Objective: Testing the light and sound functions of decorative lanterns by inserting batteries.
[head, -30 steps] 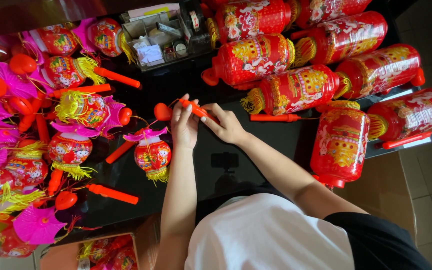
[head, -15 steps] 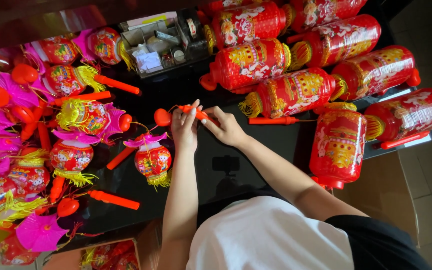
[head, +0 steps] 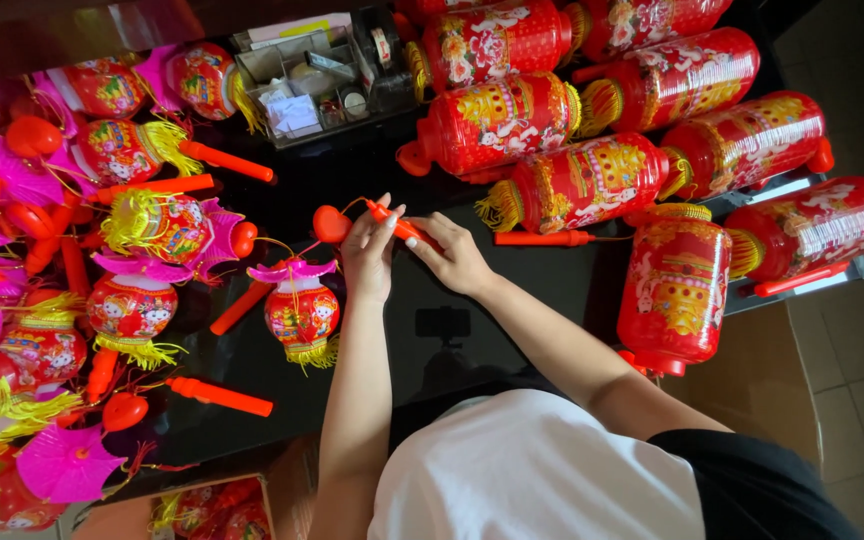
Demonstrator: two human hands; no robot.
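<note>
left hand [head: 369, 256] grips orange stick [head: 392, 220] near its heart-shaped tip | right hand [head: 454, 255] pinches stick's other end | small round lantern [head: 303, 312] lies just below-left of left fingers, on its thin cord | risk: cord likely snags fingers or tangles, dragging lantern

Lanterns around two hands on a table [head: 552, 285]

Small lanterns [head: 142, 300] at nine o'clock of the hands [head: 412, 250], big lanterns [head: 652, 150] at two o'clock, organizer tray [head: 317, 80] at eleven, handle [head: 220, 396] at seven.

Both hands [head: 412, 255] on orange handle [head: 389, 217]
</note>
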